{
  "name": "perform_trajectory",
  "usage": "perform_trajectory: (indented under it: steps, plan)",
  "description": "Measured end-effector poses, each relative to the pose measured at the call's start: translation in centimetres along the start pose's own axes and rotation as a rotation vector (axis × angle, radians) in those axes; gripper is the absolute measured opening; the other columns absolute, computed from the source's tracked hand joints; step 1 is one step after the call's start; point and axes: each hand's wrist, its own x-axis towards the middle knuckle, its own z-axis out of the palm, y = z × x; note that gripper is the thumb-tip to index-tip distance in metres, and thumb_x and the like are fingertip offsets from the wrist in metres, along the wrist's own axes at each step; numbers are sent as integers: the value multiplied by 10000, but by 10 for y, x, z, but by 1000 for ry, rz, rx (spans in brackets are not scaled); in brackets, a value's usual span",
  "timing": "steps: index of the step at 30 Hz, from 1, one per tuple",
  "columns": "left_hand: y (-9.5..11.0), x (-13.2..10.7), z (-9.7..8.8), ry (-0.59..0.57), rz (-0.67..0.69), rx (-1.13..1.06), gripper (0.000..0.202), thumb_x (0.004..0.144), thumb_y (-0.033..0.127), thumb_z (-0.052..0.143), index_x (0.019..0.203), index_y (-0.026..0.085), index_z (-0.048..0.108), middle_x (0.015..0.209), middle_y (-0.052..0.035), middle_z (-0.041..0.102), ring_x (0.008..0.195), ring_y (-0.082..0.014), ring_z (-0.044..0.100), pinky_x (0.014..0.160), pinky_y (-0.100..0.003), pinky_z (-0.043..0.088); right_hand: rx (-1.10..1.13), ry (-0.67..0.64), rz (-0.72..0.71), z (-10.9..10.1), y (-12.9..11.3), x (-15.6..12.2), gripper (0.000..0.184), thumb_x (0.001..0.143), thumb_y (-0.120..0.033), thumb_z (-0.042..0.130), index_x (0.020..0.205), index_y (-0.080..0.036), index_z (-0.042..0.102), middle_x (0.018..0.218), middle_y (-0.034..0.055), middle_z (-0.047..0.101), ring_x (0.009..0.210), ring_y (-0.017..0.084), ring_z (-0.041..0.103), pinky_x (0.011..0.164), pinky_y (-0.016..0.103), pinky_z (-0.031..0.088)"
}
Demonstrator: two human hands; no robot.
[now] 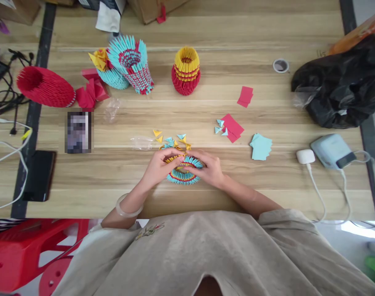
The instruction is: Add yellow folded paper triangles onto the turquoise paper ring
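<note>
A small round model of folded paper pieces [183, 176], light blue with red and yellow rows, rests on the wooden table near its front edge. My left hand [162, 165] grips its left side with curled fingers, a pale bangle on that wrist. My right hand [207, 167] closes on its right side, fingertips pinching at the top rim. Loose yellow and blue folded triangles [171, 140] lie just behind the model.
Farther back stand a red and yellow paper vase [186, 70], a blue and red one [132, 65] and a red one lying on its side [44, 87]. Red paper squares [233, 127], a blue paper stack [260, 146], a black bag [344, 88], chargers and a phone [39, 174] surround the work area.
</note>
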Motion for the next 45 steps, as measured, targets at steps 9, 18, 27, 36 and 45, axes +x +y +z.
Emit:
perform_trajectory:
  steps: [9, 18, 27, 36, 45]
  plan:
    - [-3, 1, 2, -70, 13, -31, 279, 678, 385, 821, 698, 144, 683, 737, -37, 723, 666, -128, 639, 648, -233, 509, -48, 13, -183, 3, 7, -7, 164, 818, -312, 713, 944, -208, 695, 842, 63, 764, 798, 183, 727, 759, 328, 619]
    - [-4, -2, -1, -169, 56, 84, 340, 745, 473, 743, 726, 140, 670, 680, -40, 686, 624, -140, 633, 601, -252, 530, -36, -66, -89, -12, 15, -5, 317, 804, -482, 704, 938, -196, 735, 886, 89, 778, 842, 198, 739, 808, 332, 604]
    - [-4, -19, 36, -284, 29, 248, 243, 782, 381, 672, 767, 139, 648, 695, -23, 684, 552, -131, 646, 504, -213, 482, -124, -83, -24, -11, 47, 39, 86, 804, -219, 687, 823, -176, 760, 916, 108, 766, 879, 216, 697, 851, 358, 546]
    - [-13, -44, 74, 60, 155, 423, 168, 835, 264, 595, 768, 131, 672, 722, -38, 699, 654, -144, 628, 604, -238, 461, -36, 10, 36, -15, 56, 38, 251, 784, -134, 525, 907, -159, 742, 885, 75, 716, 659, 145, 580, 663, 299, 485]
    - [-23, -93, 60, 730, 218, 393, 292, 936, 313, 572, 1148, 116, 611, 950, 13, 734, 942, -63, 655, 821, -227, 477, 262, 164, 172, -18, 73, 39, 149, 760, -250, 532, 844, -179, 632, 639, -16, 597, 575, 105, 559, 587, 243, 466]
